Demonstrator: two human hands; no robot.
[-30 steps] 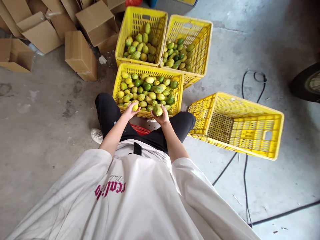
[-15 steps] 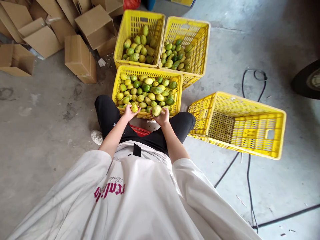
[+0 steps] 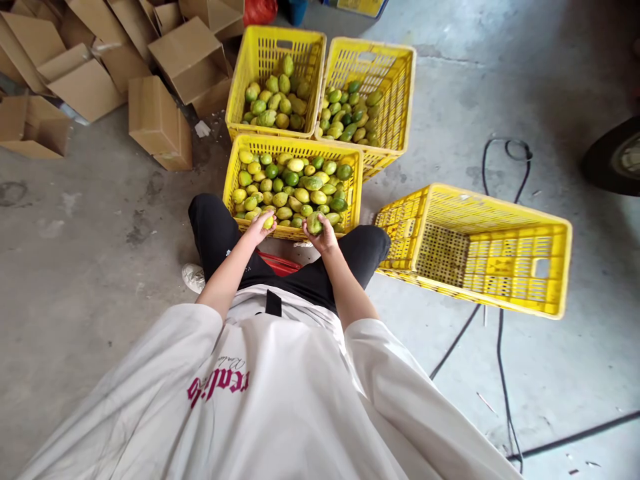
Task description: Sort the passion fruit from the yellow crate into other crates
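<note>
Just over the near rim of a yellow plastic crate point(image 3: 357, 193), both my hands are up in front of me. My left hand point(image 3: 255, 231) is closed round a small yellow oval fruit point(image 3: 269, 222), part of it hidden by the fingers. A larger fruit point(image 3: 315, 223), mottled green and yellow, sits in my right hand point(image 3: 327, 238) with the fingers curled about it. Many similar fruits point(image 3: 293, 179), from yellow to dark green, lie inside the crate. The exact kind of fruit is not clear.
Two more yellow crates point(image 3: 323, 47) with such fruit stand behind. To the right a yellow crate point(image 3: 505, 300) shows its bare inside, near a black cable point(image 3: 501, 360) and a tyre point(image 3: 613, 160). Cardboard boxes point(image 3: 160, 120) are heaped at the far left.
The fruit in my right hand has turned and shows a greener side. My left fingers cover more of the yellow fruit. The whole view has shifted slightly.
</note>
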